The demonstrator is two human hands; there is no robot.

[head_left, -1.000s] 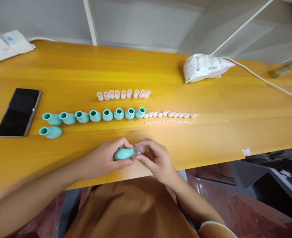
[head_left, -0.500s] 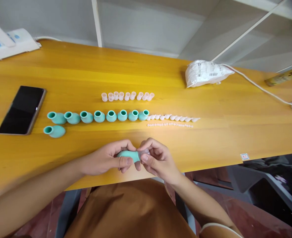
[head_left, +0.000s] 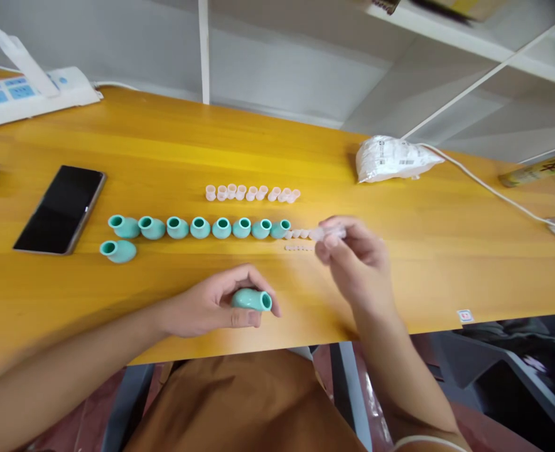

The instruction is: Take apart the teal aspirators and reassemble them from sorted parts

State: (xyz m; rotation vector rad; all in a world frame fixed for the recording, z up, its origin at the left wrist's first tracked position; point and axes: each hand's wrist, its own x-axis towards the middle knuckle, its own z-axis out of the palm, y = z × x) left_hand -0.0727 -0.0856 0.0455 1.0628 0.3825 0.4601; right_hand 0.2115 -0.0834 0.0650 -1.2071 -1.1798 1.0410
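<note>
My left hand (head_left: 202, 307) is wrapped round a teal rubber bulb (head_left: 248, 299), whose open neck points right. Between the thumb and fingers of my right hand (head_left: 365, 267) is a small translucent plastic piece (head_left: 327, 233), blurred, so its shape is unclear. This hand is above the right end of two thin lines, small whitish drop-shaped pieces (head_left: 301, 234) and tiny whitish beads (head_left: 299, 248), and covers part of both. Further left several more teal bulbs (head_left: 221, 228) lie in a row, with a single teal bulb (head_left: 118, 251) in front. Behind them stands a row of small pale cups (head_left: 252, 193).
A black phone (head_left: 59, 210) lies on the wooden table (head_left: 164, 144) at left, with a white power strip (head_left: 37, 97) behind it. A white plastic package (head_left: 395, 160) and a cable (head_left: 484, 182) lie at the back right. A small sticker (head_left: 465, 316) is near the front edge.
My right hand has left the bulb's neck and moved right and away from me, taking the translucent plastic piece. The bulb stays in my left hand, its neck opening now showing. The view has shifted slightly.
</note>
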